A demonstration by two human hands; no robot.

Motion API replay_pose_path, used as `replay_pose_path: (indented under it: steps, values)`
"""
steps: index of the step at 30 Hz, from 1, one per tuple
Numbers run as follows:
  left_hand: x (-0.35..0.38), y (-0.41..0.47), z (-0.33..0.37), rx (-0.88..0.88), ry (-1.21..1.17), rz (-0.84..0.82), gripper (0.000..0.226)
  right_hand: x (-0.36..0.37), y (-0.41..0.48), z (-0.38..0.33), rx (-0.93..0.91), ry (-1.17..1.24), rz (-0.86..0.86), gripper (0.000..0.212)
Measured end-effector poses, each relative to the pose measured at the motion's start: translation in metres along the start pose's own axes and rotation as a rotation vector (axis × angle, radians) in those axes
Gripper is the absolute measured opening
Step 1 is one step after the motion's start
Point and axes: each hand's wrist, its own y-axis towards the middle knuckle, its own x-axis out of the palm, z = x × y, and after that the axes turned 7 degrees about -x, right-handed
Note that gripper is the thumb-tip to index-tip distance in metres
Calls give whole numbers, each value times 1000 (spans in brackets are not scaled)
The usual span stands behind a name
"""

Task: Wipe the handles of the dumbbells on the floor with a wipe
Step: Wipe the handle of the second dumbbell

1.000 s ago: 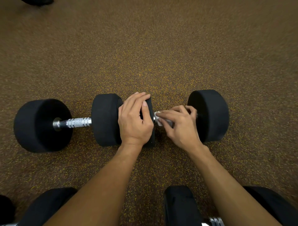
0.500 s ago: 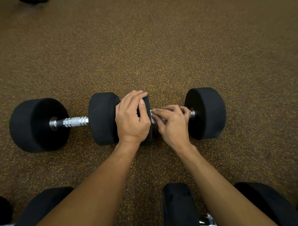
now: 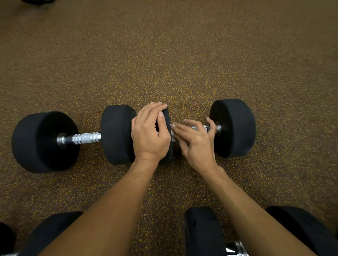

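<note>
Two black dumbbells lie end to end on the speckled brown floor. The left dumbbell (image 3: pixel 45 141) shows its bare chrome handle (image 3: pixel 84 138). My left hand (image 3: pixel 150 135) grips the inner head (image 3: pixel 169 146) of the right dumbbell, fingers curled over its top and thumb on its face. My right hand (image 3: pixel 196 142) lies over that dumbbell's handle (image 3: pixel 207 128), fingers spread across the top and thumb on the near side, holding a white wipe (image 3: pixel 173 138) against the bar. Most of the wipe and handle is hidden under the hand. The outer head (image 3: pixel 235 128) is untouched.
Closer to me, at the bottom edge, lie more black dumbbells: one head (image 3: pixel 203 232) with a chrome bar (image 3: pixel 236 248) and a second head (image 3: pixel 301 230) on the right, and another head (image 3: pixel 51 232) at the left. A dark object (image 3: pixel 36 1) sits at the top left.
My right hand has slid to the right along the handle toward the outer head, and its fingers have spread out. My left hand has kept its grip on the inner head.
</note>
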Motion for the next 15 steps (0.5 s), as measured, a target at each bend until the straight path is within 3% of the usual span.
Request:
replay_pose_path:
  steps: [3,15]
  values:
    - [0,-2,-1,-11,11,-7,34,-7,-6,18,-131,-74,-39,31]
    - [0,2,0,-15,15,-17,35,-7,-5,22,-230,-183,153,20]
